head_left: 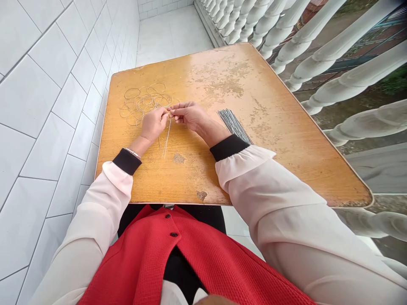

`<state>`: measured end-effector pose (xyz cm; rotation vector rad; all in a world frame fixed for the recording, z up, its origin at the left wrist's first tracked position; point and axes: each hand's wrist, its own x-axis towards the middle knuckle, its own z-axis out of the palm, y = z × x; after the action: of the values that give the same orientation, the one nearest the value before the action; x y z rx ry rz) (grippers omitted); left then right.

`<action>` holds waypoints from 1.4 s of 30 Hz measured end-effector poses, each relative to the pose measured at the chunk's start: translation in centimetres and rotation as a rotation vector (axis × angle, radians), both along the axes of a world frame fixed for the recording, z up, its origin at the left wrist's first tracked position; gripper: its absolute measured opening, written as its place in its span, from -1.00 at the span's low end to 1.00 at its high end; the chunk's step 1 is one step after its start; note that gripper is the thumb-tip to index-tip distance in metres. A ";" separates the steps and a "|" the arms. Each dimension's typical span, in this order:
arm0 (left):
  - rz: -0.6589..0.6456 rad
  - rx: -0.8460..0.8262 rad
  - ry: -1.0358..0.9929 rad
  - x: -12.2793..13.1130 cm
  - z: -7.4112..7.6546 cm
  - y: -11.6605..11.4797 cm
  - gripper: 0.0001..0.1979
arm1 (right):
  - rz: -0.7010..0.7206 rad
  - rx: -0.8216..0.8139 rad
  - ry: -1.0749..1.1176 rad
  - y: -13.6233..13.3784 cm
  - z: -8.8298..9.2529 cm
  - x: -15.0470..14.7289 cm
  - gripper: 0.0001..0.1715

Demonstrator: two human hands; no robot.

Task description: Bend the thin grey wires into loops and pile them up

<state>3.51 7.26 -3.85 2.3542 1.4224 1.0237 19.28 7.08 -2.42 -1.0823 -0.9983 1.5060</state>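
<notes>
My left hand and my right hand meet over the left half of the wooden table, fingertips pinched together on a thin wire. Its pale, straight ends hang below the fingers toward me. Just how the wire is bent between the fingertips is too small to make out. Behind the hands lies a loose heap of wire loops, partly covered by my left hand. Right of my right wrist rests a bundle of straight grey wires, its near end hidden by my sleeve.
The worn wooden table has rounded corners and chipped patches on its top. A white tiled wall runs close along the left. Along the right side stands a white balustrade. Pale floor shows beyond the far edge.
</notes>
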 end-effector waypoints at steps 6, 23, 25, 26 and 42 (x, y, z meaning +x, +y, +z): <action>0.005 -0.016 -0.084 0.1 -0.4 0.3 -0.81 | 0.015 0.019 -0.019 -0.1 0.1 -0.1 -0.75; -0.069 -0.142 -0.375 0.1 -0.6 0.4 -0.90 | -0.027 -0.040 -0.057 0.0 0.3 0.7 -0.69; 0.000 -0.132 -0.421 -0.2 -0.6 0.8 -0.83 | -0.026 -0.068 -0.122 0.0 0.5 0.9 -0.68; 0.033 -0.153 -0.448 -0.4 -0.5 1.0 -0.82 | -0.026 -0.081 -0.164 0.1 0.4 1.0 -0.67; 0.030 -0.528 -0.443 0.6 0.8 0.5 -0.69 | 0.027 0.015 -0.422 0.7 -0.4 0.6 -0.64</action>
<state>4.10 7.78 -3.05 1.6209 1.3463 0.9511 19.91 7.74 -2.82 -1.4156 -1.3123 1.3139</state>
